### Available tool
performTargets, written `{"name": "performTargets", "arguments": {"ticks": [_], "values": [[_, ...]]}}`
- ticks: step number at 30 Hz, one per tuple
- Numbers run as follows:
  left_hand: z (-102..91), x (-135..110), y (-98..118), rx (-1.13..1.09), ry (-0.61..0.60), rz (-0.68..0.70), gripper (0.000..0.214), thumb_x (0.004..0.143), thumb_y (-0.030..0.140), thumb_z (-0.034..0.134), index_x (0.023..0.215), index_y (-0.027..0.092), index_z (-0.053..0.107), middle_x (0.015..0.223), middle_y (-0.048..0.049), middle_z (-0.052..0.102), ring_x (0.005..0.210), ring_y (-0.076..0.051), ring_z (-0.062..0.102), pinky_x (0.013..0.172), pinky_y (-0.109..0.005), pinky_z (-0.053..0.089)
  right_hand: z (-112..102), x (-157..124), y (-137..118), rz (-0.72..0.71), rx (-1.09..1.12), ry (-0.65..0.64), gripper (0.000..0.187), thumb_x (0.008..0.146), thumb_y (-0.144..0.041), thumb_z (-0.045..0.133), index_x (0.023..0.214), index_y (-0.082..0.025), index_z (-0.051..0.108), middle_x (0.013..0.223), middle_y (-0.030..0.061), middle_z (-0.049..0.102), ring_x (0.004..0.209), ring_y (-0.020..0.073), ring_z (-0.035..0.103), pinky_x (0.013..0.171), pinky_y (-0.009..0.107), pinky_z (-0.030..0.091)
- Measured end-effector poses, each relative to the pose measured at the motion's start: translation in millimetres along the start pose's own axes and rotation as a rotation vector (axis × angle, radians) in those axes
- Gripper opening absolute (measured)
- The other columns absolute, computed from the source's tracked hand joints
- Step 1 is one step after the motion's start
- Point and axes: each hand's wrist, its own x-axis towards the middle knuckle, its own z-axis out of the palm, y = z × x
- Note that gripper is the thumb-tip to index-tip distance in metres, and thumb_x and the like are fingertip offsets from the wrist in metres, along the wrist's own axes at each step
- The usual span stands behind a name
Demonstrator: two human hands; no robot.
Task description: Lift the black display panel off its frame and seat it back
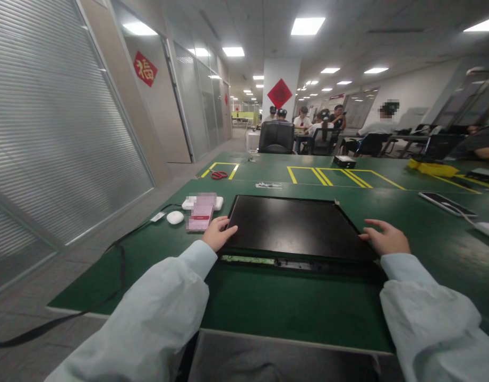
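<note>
A large flat black panel (294, 225) lies on the green table (268, 302) in front of me, with a strip of exposed circuit board along its near edge. My left hand (219, 232) rests on the panel's near left corner, fingers curled over the edge. My right hand (385, 237) lies at the panel's near right corner, fingers stretched out and spread toward it. Both arms wear pale light-blue sleeves.
Left of the panel lie a phone (200, 216), a white round object (174, 217) and a white case (192, 202). A black cable (120, 249) runs off the table's left edge. Red scissors (219, 175), a yellow tray (432, 168) and another device (446, 203) sit farther off. Several people sit at the back.
</note>
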Motion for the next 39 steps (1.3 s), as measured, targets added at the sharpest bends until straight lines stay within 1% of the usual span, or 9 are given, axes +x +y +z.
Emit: {"name": "performTargets", "arguments": {"ticks": [5,10,15,17,21,25,31,35,39], "values": [[-1.5,3.1,5.6,-0.141,0.024,-0.041,0.041,0.068,0.055,0.095,0.092,0.022,0.09,0.139,-0.0144,0.084,0.149,-0.043,0.067,0.133,-0.053,0.047,1.5,1.4,3.1,-0.008,0.008,0.006,0.047,0.076,-0.039,0.068,0.119,-0.027,0.085,0.076,0.0053,0.083,0.09,0.0352,0.081,0.087,0.047,0.061],[-1.8,-1.9,12.6,-0.33,0.01,-0.055,0.052,0.053,0.055,0.104,0.086,0.02,0.087,0.121,-0.0115,0.088,0.133,-0.042,0.076,0.125,-0.056,0.055,-1.1,0.9,0.6,-0.021,-0.046,-0.027,0.045,0.079,-0.037,0.069,0.119,-0.026,0.085,0.078,0.0046,0.083,0.105,0.0357,0.082,0.09,0.044,0.06],[-2.8,-5.5,16.0,-0.359,-0.011,-0.039,0.05,0.055,0.056,0.105,0.086,0.021,0.086,0.103,-0.0074,0.088,0.118,-0.039,0.081,0.12,-0.058,0.06,-3.0,1.0,-1.3,-0.035,-0.069,-0.047,0.04,0.078,-0.037,0.068,0.111,-0.026,0.086,0.077,0.0044,0.083,0.101,0.0348,0.082,0.083,0.042,0.059],[-2.0,-4.4,14.4,-0.349,-0.029,-0.039,0.044,0.058,0.051,0.103,0.086,0.021,0.086,0.105,-0.0078,0.088,0.121,-0.039,0.081,0.12,-0.058,0.06,-4.1,1.0,-2.3,-0.043,-0.096,-0.062,0.037,0.077,-0.038,0.067,0.105,-0.027,0.087,0.077,0.0045,0.084,0.098,0.0339,0.081,0.079,0.04,0.057],[1.1,0.1,7.6,-0.269,-0.007,-0.049,0.033,0.059,0.038,0.099,0.083,0.02,0.085,0.124,-0.0128,0.084,0.135,-0.039,0.076,0.128,-0.056,0.054,-5.9,-0.8,-6.3,-0.046,-0.148,-0.078,0.028,0.075,-0.04,0.066,0.091,-0.029,0.086,0.078,0.0048,0.085,0.096,0.0334,0.079,0.078,0.04,0.054],[2.8,1.6,-0.2,-0.133,0.018,-0.028,0.033,0.064,0.038,0.095,0.09,0.021,0.087,0.134,-0.0137,0.08,0.14,-0.039,0.073,0.128,-0.058,0.054,-6.8,-4.1,-10.9,-0.017,-0.173,-0.053,0.023,0.074,-0.04,0.065,0.081,-0.029,0.084,0.083,0.0072,0.086,0.091,0.0326,0.077,0.077,0.041,0.054],[1.2,-1.6,-2.1,0.044,0.002,0.056,0.032,0.072,0.039,0.092,0.099,0.022,0.09,0.136,-0.0153,0.077,0.143,-0.04,0.07,0.129,-0.055,0.055,-10.8,-6.9,-16.1,0.024,-0.176,-0.086,0.026,0.075,-0.041,0.064,0.086,-0.029,0.084,0.087,0.0078,0.086,0.093,0.0337,0.077,0.079,0.042,0.057],[1.3,-3.0,0.6,0.055,0.008,0.064,0.031,0.074,0.04,0.091,0.1,0.023,0.09,0.135,-0.0149,0.078,0.14,-0.039,0.071,0.126,-0.053,0.057,-11.8,-4.7,-14.2,0.027,-0.17,-0.109,0.026,0.074,-0.04,0.065,0.087,-0.029,0.085,0.086,0.006,0.087,0.09,0.0327,0.078,0.077,0.041,0.056],[1.9,-3.5,3.1,0.05,0.015,0.061,0.03,0.072,0.041,0.091,0.097,0.024,0.09,0.133,-0.0136,0.08,0.138,-0.038,0.072,0.124,-0.054,0.058,-9.3,-2.6,-9.7,-0.013,-0.154,-0.056,0.022,0.071,-0.041,0.066,0.08,-0.031,0.083,0.08,0.0042,0.085,0.085,0.0314,0.077,0.073,0.041,0.055]]}}
